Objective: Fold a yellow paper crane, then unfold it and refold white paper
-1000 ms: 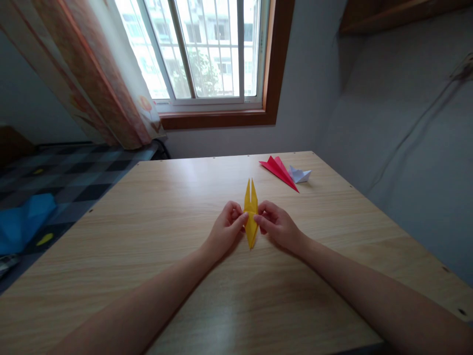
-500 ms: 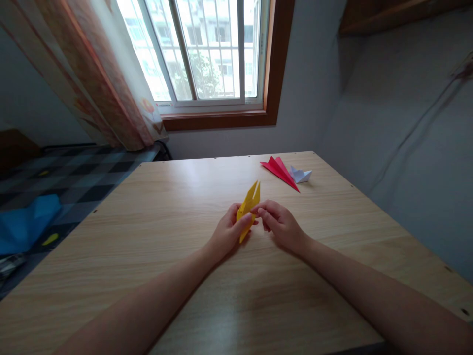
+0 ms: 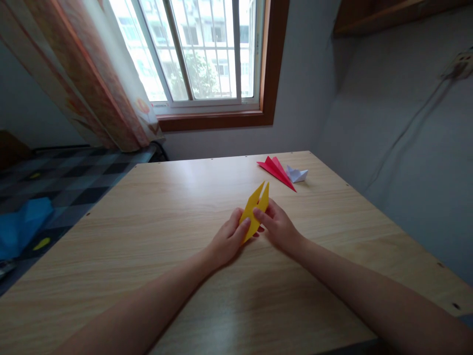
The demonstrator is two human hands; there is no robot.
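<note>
A long yellow folded paper shape (image 3: 255, 207) with two pointed tips is held just above the wooden table (image 3: 155, 217), tilted with its tips up and to the right. My left hand (image 3: 227, 240) pinches its lower left side between thumb and fingers. My right hand (image 3: 279, 226) grips its right edge near the middle, fingertips on the paper. The bottom point of the paper shows between both hands.
A red folded paper piece (image 3: 276, 169) and a small white folded paper piece (image 3: 297, 174) lie at the table's far right. A window (image 3: 199, 49) and curtain (image 3: 88, 74) are behind. A bed with a checked cover (image 3: 55, 182) and blue cloth (image 3: 20, 224) is to the left.
The yellow paper went from lying upright and straight between my hands to tilted rightward and lifted. My left thumb slid up along it, and my right hand closed in on its edge.
</note>
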